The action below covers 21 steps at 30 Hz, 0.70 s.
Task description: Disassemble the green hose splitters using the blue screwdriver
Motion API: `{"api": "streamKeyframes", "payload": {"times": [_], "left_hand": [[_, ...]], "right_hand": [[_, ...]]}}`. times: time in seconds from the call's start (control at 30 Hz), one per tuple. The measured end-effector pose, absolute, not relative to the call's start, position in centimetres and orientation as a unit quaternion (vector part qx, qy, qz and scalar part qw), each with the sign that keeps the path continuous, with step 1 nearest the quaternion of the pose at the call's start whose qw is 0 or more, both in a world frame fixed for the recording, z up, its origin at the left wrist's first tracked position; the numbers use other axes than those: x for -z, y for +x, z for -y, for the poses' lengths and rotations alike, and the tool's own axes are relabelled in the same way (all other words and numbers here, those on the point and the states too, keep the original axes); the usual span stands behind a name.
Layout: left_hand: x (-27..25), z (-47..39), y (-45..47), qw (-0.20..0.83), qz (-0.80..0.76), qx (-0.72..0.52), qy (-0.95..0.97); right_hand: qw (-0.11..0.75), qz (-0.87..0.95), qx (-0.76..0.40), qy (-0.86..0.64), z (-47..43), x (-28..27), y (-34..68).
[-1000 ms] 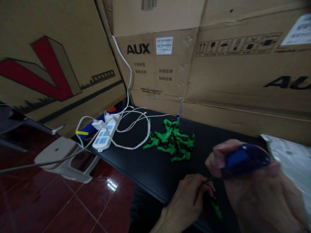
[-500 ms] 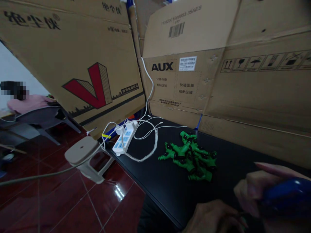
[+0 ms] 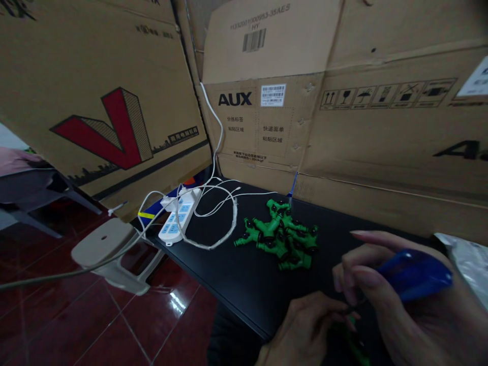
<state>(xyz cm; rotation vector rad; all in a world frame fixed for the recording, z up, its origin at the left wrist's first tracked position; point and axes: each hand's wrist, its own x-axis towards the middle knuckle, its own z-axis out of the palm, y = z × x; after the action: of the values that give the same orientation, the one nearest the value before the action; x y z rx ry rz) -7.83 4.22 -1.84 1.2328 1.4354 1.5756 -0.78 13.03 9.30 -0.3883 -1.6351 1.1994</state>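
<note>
My right hand (image 3: 396, 295) is closed around the blue handle of a screwdriver (image 3: 415, 274), whose dark shaft points down and left toward my left hand. My left hand (image 3: 305, 328) has its fingers curled at the bottom of the view, on a green hose splitter (image 3: 354, 343) that is mostly hidden by both hands and shadow. Whether the screwdriver tip touches the splitter I cannot tell. Beyond the hands, a pile of several green Y-shaped hose splitters (image 3: 280, 234) with black parts lies on the black table (image 3: 244, 284).
A white power strip (image 3: 181, 216) and a looped pale cable (image 3: 209, 247) lie at the table's left. Cardboard panels (image 3: 259, 132) stand behind. A silvery plastic bag (image 3: 467, 259) is at the right. A beige stool (image 3: 102, 241) stands on the red tiled floor (image 3: 95, 325).
The view has swung to the right, bringing the plastic bag into sight. My right hand and the screwdriver now show more fully, closer to my left hand in the picture.
</note>
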Motion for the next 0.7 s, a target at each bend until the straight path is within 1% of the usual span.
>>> {"api": "streamKeyframes", "payload": {"times": [0.1, 0.23, 0.33, 0.4, 0.53, 0.7], "left_hand": [[1.9, -4.3, -8.0, 0.322, -0.546, -0.617, 0.466], [2.0, -4.3, -8.2, 0.332, -0.554, -0.617, 0.45], [1.9, -4.4, -8.4, 0.328, -0.537, -0.613, 0.477], [1.7, -4.5, -8.6, 0.307, -0.521, -0.611, 0.512], [1.5, -5.0, -9.1, 0.281, -0.507, -0.605, 0.546], [1.3, -5.5, -9.9, 0.274, -0.519, -0.596, 0.548]], "right_hand": [[0.502, 0.706, -0.471, -0.169, -12.5, -10.4, -1.0], [0.496, 0.711, -0.469, -0.169, -12.4, -11.3, -1.1], [0.488, 0.711, -0.477, -0.168, -12.4, -11.5, -1.0], [0.486, 0.71, -0.484, -0.16, -12.4, -11.6, -0.9], [0.498, 0.695, -0.498, -0.143, -12.3, -11.7, -0.6], [0.511, 0.702, -0.474, -0.145, -12.3, -12.1, -0.4]]}}
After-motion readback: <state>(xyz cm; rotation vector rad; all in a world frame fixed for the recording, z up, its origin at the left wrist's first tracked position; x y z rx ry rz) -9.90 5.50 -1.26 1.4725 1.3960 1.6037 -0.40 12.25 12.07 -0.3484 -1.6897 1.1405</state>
